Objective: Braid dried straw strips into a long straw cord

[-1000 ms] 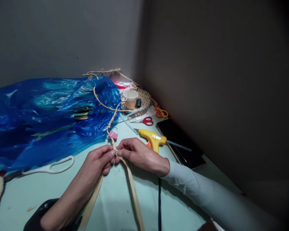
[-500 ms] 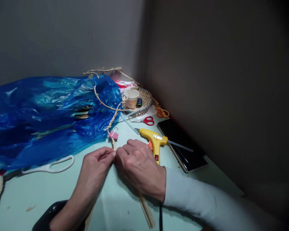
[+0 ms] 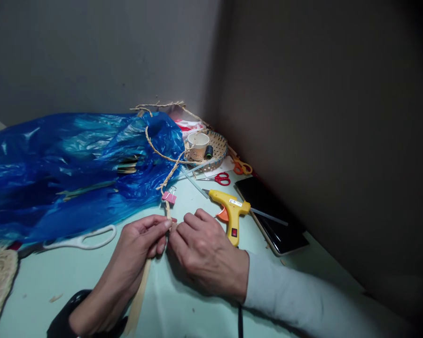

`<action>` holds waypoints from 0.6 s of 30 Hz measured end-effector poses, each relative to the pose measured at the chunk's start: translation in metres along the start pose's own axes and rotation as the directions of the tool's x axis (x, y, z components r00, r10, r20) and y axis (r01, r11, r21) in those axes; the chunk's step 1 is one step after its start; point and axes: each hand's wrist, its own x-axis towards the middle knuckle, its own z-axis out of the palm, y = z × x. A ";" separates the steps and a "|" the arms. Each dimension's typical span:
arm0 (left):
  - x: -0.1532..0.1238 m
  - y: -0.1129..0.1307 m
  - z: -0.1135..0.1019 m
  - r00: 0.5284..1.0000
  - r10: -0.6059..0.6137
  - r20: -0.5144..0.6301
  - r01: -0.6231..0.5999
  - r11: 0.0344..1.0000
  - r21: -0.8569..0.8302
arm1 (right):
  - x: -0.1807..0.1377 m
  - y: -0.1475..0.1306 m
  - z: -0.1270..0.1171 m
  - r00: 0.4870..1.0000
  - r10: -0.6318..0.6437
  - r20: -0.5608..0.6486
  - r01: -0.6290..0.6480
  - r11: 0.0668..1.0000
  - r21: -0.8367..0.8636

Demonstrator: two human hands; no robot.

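Both hands meet at the near end of a straw-coloured braided cord (image 3: 168, 211). My left hand (image 3: 139, 244) pinches the cord between thumb and fingers. A flat pale strip (image 3: 139, 295) runs from under that hand toward the table's front edge. Against it, my right hand (image 3: 200, 256) is closed at the same spot, its fingertips mostly hidden from view. A pink binder clip (image 3: 169, 197) grips the cord just beyond the fingers. From the clip the cord curves away over a blue plastic bag (image 3: 91, 164).
A yellow glue gun (image 3: 232, 209) lies right of my right hand, beside a black phone (image 3: 275, 220). Red-handled scissors (image 3: 221, 179), orange-handled scissors (image 3: 242, 167) and a woven basket (image 3: 218, 145) with a paper cup (image 3: 198, 146) are farther back. White-handled scissors (image 3: 91, 238) lie left.
The view has shifted slightly, moving the scene rightward. My left hand's fingers have curled lower beneath the cord. The strips that hung below my right hand no longer show.
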 end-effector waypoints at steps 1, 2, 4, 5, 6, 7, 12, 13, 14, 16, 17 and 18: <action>0.000 0.001 0.000 1.000 -0.003 0.001 0.003 1.000 0.000 | 0.001 0.002 -0.003 0.998 0.051 0.040 -0.054 0.997 0.060; 0.000 0.001 0.000 1.000 -0.006 0.002 0.006 1.000 0.000 | 0.002 0.004 -0.006 0.989 0.119 0.082 -0.129 0.984 0.126; 0.001 0.002 0.000 1.000 -0.014 0.009 0.014 1.000 -0.001 | 0.004 0.008 -0.009 0.950 0.274 0.149 -0.303 0.924 0.233; 0.001 0.002 0.000 1.000 -0.018 0.017 0.018 1.000 -0.001 | 0.005 0.011 -0.009 0.924 0.342 0.171 -0.377 0.888 0.262; 0.000 0.003 0.000 0.999 -0.024 0.026 0.024 1.000 -0.001 | 0.006 0.013 -0.010 0.900 0.394 0.189 -0.434 0.856 0.282; 0.000 0.003 0.000 0.999 -0.035 0.035 0.035 0.999 -0.005 | 0.006 0.015 -0.010 0.877 0.429 0.217 -0.478 0.825 0.301; -0.002 0.006 0.002 0.998 -0.059 0.032 0.059 0.998 0.002 | 0.007 0.023 -0.013 0.793 0.417 0.444 -0.601 0.651 0.463; -0.002 0.006 0.003 0.999 -0.047 0.022 0.047 0.999 0.021 | 0.007 0.024 -0.014 0.790 0.411 0.454 -0.606 0.636 0.478; -0.002 0.007 0.003 0.999 -0.035 0.013 0.034 0.999 0.041 | 0.007 0.024 -0.015 0.790 0.411 0.455 -0.606 0.634 0.481; -0.002 0.007 0.005 1.000 -0.015 0.001 0.015 0.998 0.068 | 0.007 0.024 -0.016 0.786 0.416 0.457 -0.609 0.647 0.459; -0.003 0.007 0.006 1.000 -0.012 0.002 0.012 0.997 0.071 | 0.007 0.024 -0.016 0.783 0.424 0.456 -0.612 0.656 0.441; -0.003 0.007 0.007 1.000 -0.006 0.002 0.006 0.997 0.073 | 0.007 0.024 -0.017 0.779 0.434 0.453 -0.616 0.663 0.424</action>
